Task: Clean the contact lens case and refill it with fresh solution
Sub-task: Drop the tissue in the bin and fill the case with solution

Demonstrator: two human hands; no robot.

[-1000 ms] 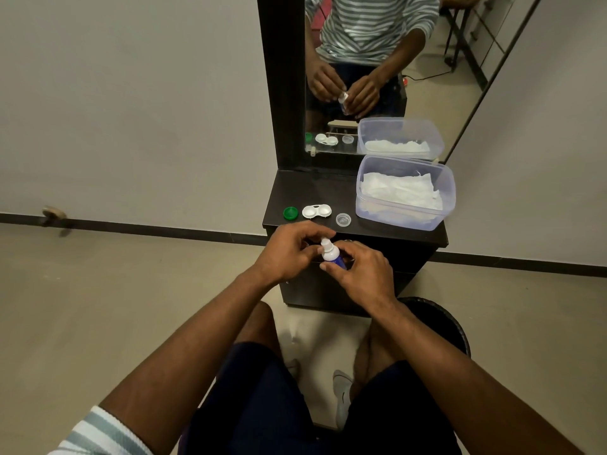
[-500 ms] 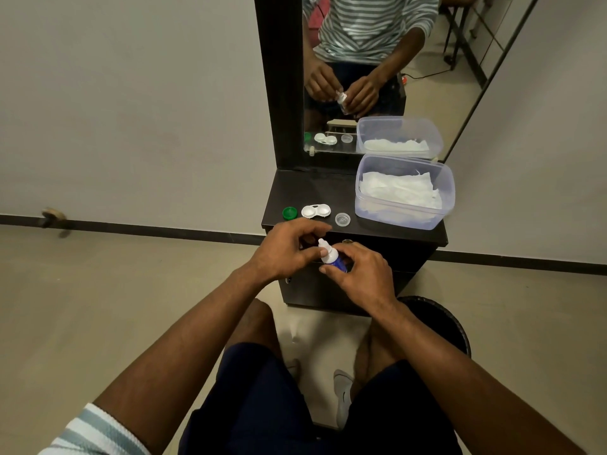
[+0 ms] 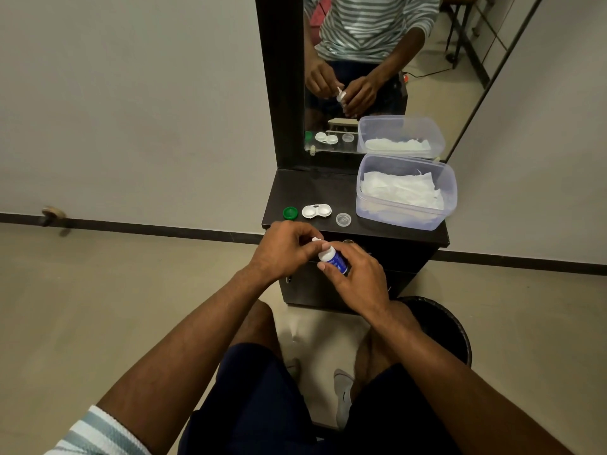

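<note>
A small solution bottle (image 3: pixel 334 259) with a white top and blue label is held in front of the dark dresser top (image 3: pixel 308 188). My right hand (image 3: pixel 356 274) grips the bottle's body. My left hand (image 3: pixel 284 247) pinches the small white cap (image 3: pixel 316 240) at the bottle's tip. On the dresser lies the open white contact lens case (image 3: pixel 316 211), both wells facing up. A green lid (image 3: pixel 290 212) sits to its left and a clear lid (image 3: pixel 343 219) to its right.
A clear plastic box (image 3: pixel 405 210) with white tissues stands at the right of the dresser. A mirror (image 3: pixel 361 77) rises behind it. A black bin (image 3: pixel 440 326) stands on the floor by my right knee.
Both hands with the bottle have shifted slightly, and my left fingers have turned at the cap. The items on the dresser have not moved.
</note>
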